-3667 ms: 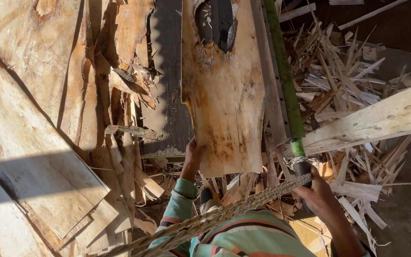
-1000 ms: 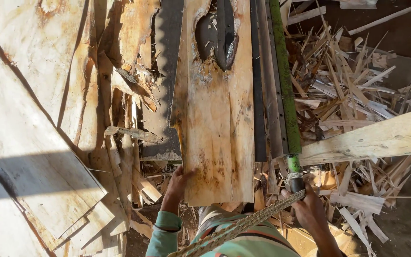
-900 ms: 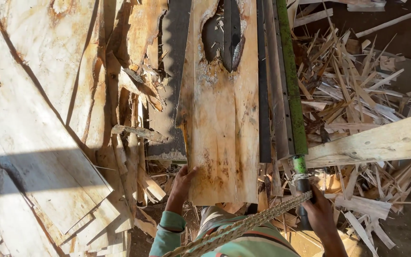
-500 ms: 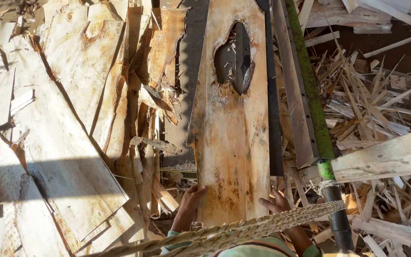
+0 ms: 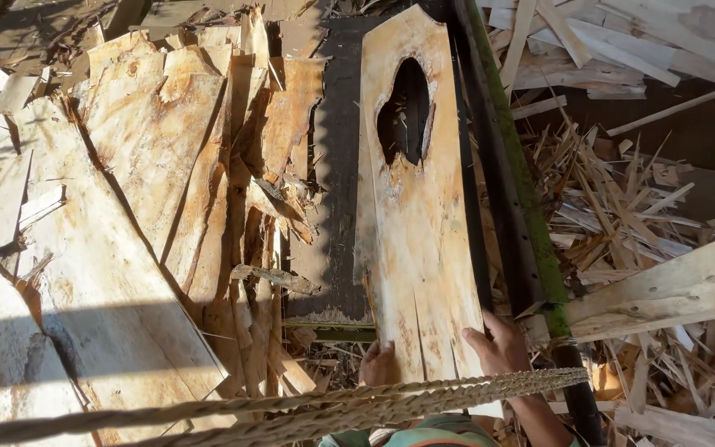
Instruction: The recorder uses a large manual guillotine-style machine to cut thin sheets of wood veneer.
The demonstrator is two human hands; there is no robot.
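right, both hands are on the near end of the veneer sheet (image 5: 419,223), lower middle of the frame. left hand (image 5: 380,364) curls under its left corner, fingers closed on the edge. right hand (image 5: 500,346) lies on top at the right corner, fingers bent over the edge, gripping.

sheet runs up the frame centre, flat, with a big knot hole (image 5: 405,112) near the far end and splits at the near end between the hands. dark rail (image 5: 502,165) with a green edge sits just beside it on the right; pale plank (image 5: 672,285) crosses at right.

advice: keep the grip wide at both corners, move it level and square to the rail, no twisting; those splits and the hole look likely to tear. stacked sheets (image 5: 117,207) fill the left, scrap strips (image 5: 647,199) the right.
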